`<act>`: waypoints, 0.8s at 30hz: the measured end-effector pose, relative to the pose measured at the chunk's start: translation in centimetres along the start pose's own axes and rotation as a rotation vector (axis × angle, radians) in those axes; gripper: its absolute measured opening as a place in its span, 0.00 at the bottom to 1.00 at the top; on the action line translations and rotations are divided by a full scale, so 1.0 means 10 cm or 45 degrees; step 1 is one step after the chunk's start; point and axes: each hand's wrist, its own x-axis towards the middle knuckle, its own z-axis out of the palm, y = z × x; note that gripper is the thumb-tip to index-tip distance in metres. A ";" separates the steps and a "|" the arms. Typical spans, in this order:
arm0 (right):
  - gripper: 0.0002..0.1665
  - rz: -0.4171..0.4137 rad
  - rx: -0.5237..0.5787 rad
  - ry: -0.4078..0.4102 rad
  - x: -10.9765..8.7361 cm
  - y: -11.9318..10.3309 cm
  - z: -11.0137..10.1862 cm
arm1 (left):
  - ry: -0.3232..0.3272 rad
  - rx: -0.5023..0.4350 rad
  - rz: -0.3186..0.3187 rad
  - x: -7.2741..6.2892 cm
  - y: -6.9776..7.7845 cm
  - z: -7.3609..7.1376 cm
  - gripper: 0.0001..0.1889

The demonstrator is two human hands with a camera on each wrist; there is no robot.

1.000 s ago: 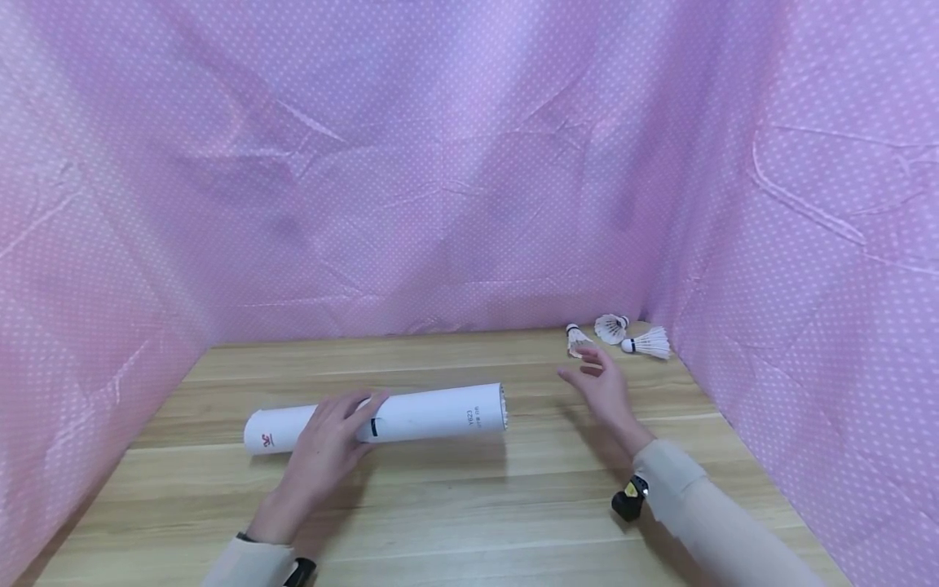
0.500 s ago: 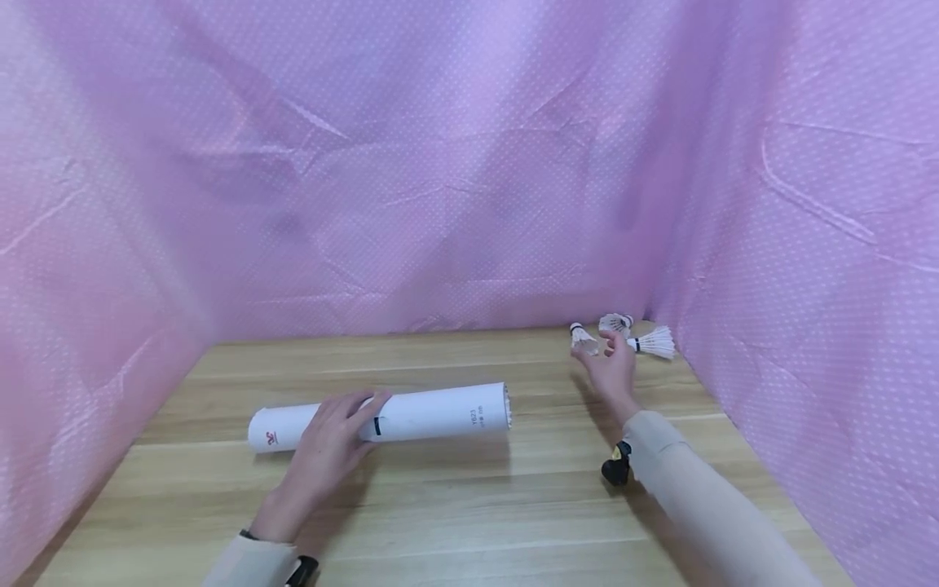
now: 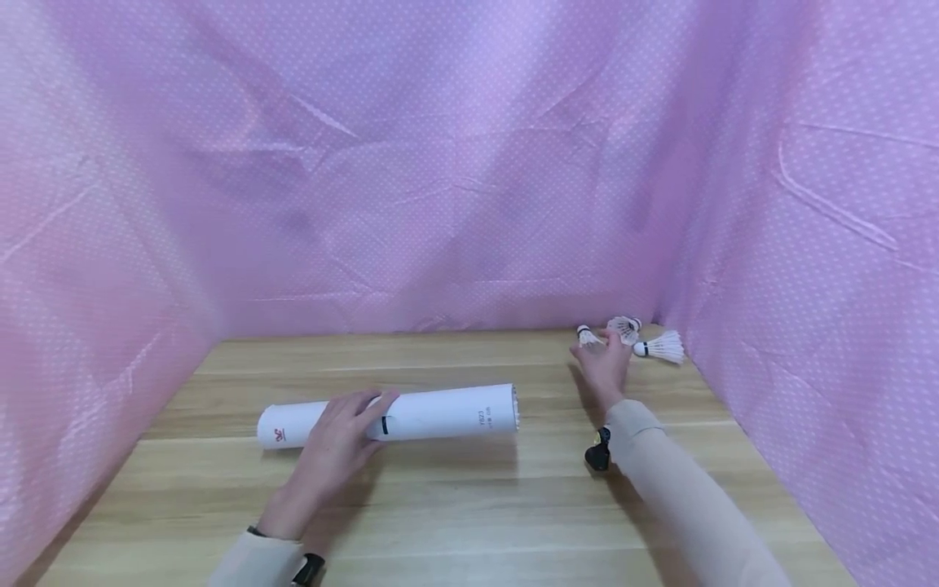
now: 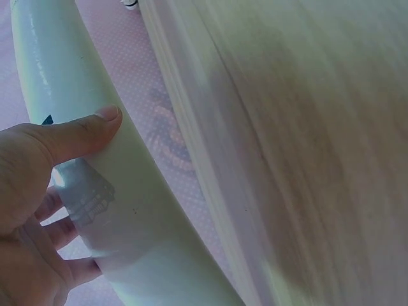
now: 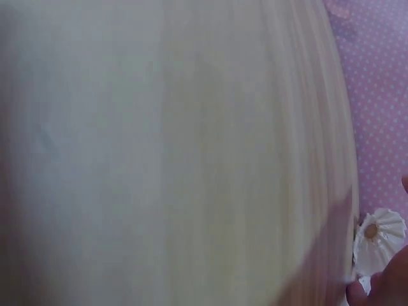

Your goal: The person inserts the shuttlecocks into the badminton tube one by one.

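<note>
A long white shuttlecock tube lies across the table, its right end showing a feathery rim. My left hand grips it near the middle; in the left wrist view the thumb lies over one side, with fingers behind. At the back right, my right hand is at the leftmost shuttlecock, thumb and fingers on either side of its feathers. Whether they pinch it cannot be told. The right wrist view catches only part of that hand beside a shuttlecock skirt.
Two more shuttlecocks lie close by: one behind the right hand, another to its right near the cloth. Pink dotted cloth walls in the back and sides of the wooden table.
My right hand has reached forward to the leftmost shuttlecock, and its fingers now cover part of the feathers. My left hand stays on the tube. The head view has shifted slightly.
</note>
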 end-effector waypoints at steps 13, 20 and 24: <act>0.40 0.074 -0.085 0.163 0.09 0.03 0.05 | -0.050 0.006 -0.033 0.06 0.03 -0.02 0.46; 0.40 0.084 -0.055 0.160 0.14 0.06 0.13 | -0.071 0.001 -0.068 0.07 0.03 -0.03 0.45; 0.37 0.103 -0.029 0.165 0.15 0.08 0.17 | -0.061 -0.006 -0.060 0.05 0.01 -0.02 0.45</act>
